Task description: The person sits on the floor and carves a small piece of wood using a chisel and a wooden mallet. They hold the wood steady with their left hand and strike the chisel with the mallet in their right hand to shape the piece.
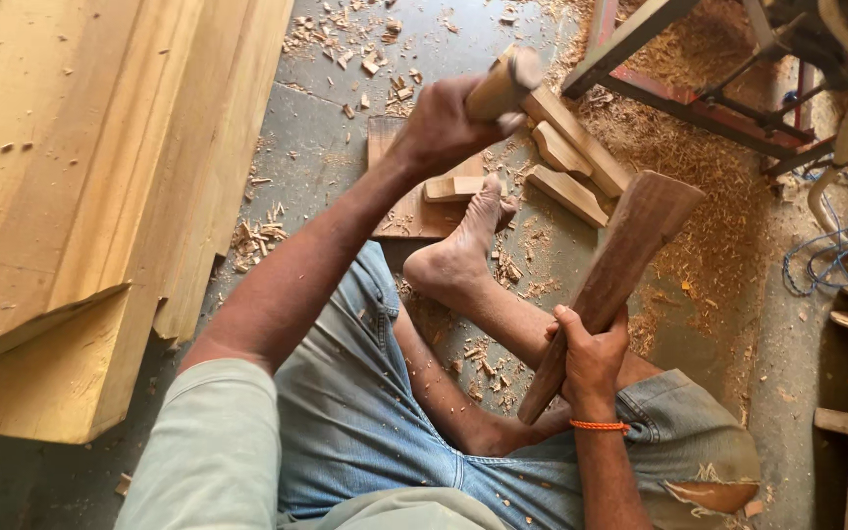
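While the left hand (449,123) clenches a pale rounded handle (503,83), the right hand (591,358) clasps a dark, smooth tapered wooden piece (615,265).

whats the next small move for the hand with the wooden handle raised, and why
Probably bring the left hand down so the tool's wooden handle swings toward the dark wooden piece. The handle is raised over the floor blocks, the tool's head is hidden, and the right hand grips that piece tilted.

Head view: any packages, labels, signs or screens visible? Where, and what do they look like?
None in view: only stacked pale wooden planks, wood offcuts and shavings on the grey concrete floor, and a metal machine frame.
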